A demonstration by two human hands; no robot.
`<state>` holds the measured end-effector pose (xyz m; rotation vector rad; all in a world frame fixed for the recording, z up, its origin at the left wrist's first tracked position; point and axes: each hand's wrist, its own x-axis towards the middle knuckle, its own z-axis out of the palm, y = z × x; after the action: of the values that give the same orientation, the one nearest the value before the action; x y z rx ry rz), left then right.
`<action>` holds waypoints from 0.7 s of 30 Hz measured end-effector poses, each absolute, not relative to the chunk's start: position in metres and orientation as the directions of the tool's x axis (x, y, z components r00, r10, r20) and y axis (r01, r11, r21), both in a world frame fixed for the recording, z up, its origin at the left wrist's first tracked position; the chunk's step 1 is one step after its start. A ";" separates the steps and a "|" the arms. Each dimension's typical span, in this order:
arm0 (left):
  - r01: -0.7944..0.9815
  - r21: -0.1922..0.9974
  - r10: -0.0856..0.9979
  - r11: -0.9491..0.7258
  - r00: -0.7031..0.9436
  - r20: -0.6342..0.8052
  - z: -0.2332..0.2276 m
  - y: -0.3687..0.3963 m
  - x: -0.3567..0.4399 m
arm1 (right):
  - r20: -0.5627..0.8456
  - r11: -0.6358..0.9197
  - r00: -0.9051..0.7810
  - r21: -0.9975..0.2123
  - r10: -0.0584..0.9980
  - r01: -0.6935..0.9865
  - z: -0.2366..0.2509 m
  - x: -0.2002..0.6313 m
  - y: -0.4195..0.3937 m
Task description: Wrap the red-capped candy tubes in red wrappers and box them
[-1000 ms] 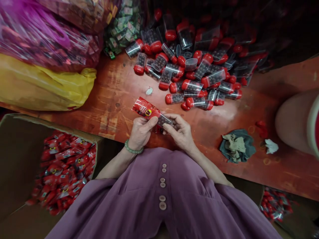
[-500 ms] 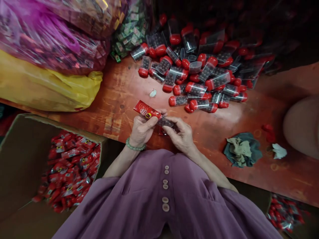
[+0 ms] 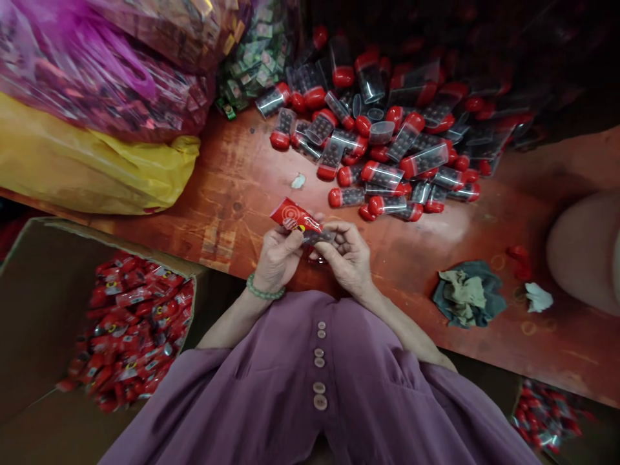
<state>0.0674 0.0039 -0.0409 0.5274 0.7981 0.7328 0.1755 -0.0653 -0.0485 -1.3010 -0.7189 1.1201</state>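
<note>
In front of my body I hold a small red printed wrapper [image 3: 295,214] with a clear part showing dark contents. My left hand [image 3: 279,259] pinches it from the left, thumb on top, with a green bead bracelet on the wrist. My right hand [image 3: 349,258] grips the clear end at the right, thumb and fingers closed on it. Whether a capped tube sits inside the wrapper I cannot tell. A bit of another red packet [image 3: 317,259] shows under my hands. Beyond them lies a heap of clear tubes with red caps [image 3: 382,173], many with dark balls inside.
A cardboard box [image 3: 39,284] of red packets [image 3: 130,323] stands at lower left. Purple [image 3: 97,84] and yellow bags [image 3: 121,171] sit at the table's [image 3: 232,194] left. At right are a crumpled dark cloth [image 3: 496,290], white scrap [image 3: 538,297] and pale round container [image 3: 588,252].
The red wrapper has shifted slightly right and its clear end has drawn in toward my hands. My right fingers have curled more around that end.
</note>
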 end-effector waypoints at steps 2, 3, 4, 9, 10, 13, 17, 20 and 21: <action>-0.414 0.670 0.781 0.616 0.431 -0.452 -0.040 0.004 0.066 | -0.173 -0.099 0.332 -0.968 0.927 -0.229 -0.049 0.176 -0.065; -0.412 0.677 0.787 0.610 0.416 -0.456 -0.040 0.003 0.066 | -0.173 -0.103 0.326 -0.970 0.930 -0.220 -0.049 0.177 -0.066; -0.400 0.685 0.787 0.609 0.412 -0.459 -0.040 0.002 0.065 | -0.170 -0.106 0.321 -0.972 0.932 -0.210 -0.050 0.177 -0.067; -0.316 0.725 0.771 0.611 0.443 -0.457 -0.042 -0.010 0.065 | -0.159 -0.100 0.308 -0.975 0.938 -0.200 -0.053 0.183 -0.072; -0.301 0.736 0.772 0.606 0.447 -0.452 -0.043 -0.013 0.064 | -0.162 -0.101 0.299 -0.973 0.940 -0.209 -0.053 0.183 -0.073; -0.269 0.767 0.779 0.583 0.452 -0.433 -0.046 -0.018 0.059 | -0.166 -0.099 0.277 -0.965 0.946 -0.241 -0.054 0.185 -0.075; -0.227 0.824 0.805 0.519 0.455 -0.382 -0.048 -0.024 0.048 | -0.158 -0.104 0.241 -0.969 0.958 -0.224 -0.055 0.181 -0.077; -0.192 0.867 0.838 0.460 0.418 -0.351 -0.043 -0.025 0.043 | -0.113 -0.071 0.198 -0.976 0.974 -0.207 -0.057 0.176 -0.076; -0.179 0.877 0.844 0.446 0.410 -0.346 -0.039 -0.025 0.041 | -0.095 -0.059 0.183 -0.980 0.978 -0.191 -0.057 0.174 -0.076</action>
<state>0.0405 -0.0252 -0.0389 0.8702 0.9192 0.7581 0.1744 -0.0763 -0.0569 -1.2123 -0.8952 1.2036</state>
